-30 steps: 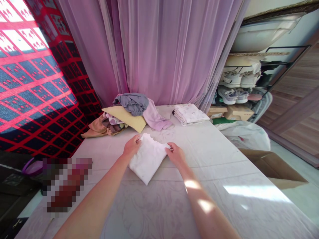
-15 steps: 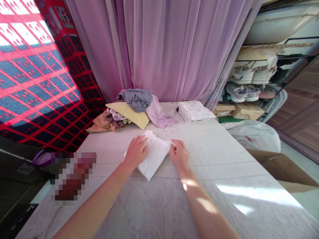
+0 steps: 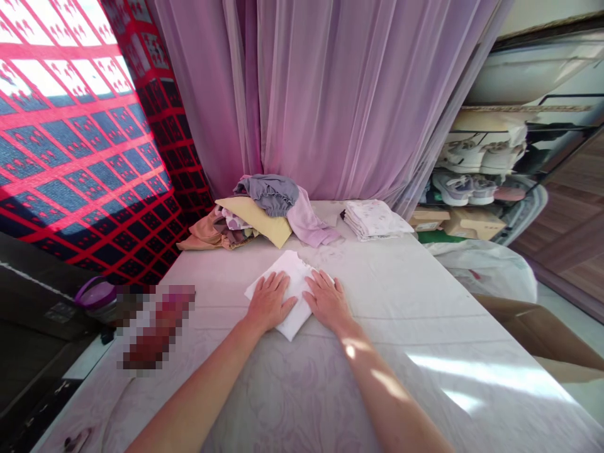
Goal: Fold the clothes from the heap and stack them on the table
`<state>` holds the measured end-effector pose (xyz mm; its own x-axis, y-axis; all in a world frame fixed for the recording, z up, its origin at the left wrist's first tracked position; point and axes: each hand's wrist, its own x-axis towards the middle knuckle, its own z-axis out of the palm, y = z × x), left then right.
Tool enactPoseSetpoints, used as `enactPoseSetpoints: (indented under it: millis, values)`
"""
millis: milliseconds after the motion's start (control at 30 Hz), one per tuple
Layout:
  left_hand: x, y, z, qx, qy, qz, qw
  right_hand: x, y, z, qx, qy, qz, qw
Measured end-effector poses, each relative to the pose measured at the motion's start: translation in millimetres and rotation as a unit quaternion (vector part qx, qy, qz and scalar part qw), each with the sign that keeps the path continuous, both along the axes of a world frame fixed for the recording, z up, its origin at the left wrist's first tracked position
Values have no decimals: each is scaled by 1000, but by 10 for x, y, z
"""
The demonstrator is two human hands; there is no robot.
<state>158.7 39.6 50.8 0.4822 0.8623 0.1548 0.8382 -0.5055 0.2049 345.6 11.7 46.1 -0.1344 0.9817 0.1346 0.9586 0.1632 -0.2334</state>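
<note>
A white folded garment (image 3: 295,277) lies flat on the cloth-covered table (image 3: 401,296), one corner pointing toward me. My left hand (image 3: 271,301) rests palm down on its left part, fingers stretched out and thumb apart. On its right part lies my right hand (image 3: 328,301), also flat with the fingers spread. Parts of the garment under both palms are hidden. Beyond it sits a loose heap of clothes with a grey elastic-waisted piece (image 3: 271,194), a yellow piece (image 3: 257,220) and a pink piece (image 3: 309,223). Farther right is a neat stack of folded white patterned cloth (image 3: 375,218).
Purple curtains (image 3: 321,94) hang behind the table. At the right stand a shelf with shoes (image 3: 465,189), a plastic bag (image 3: 491,264) and an open cardboard box (image 3: 533,327). A blurred-out patch (image 3: 160,327) and a purple-rimmed bucket (image 3: 97,294) are at the left.
My right hand has moved from the garment's right edge onto its top and flattened. The garment's right corner is now laid in under that hand. The view has shifted slightly.
</note>
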Motion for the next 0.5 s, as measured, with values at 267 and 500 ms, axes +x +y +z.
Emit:
enactPoseSetpoints:
  millis: [267,500]
  values:
    - [-745,118,-13,49,-142,122,981,4,-12,-24,21,-3,-11,1000]
    - [-988,161,13,-55,-150,163,974,-233,-202,-23,104,19,23,994]
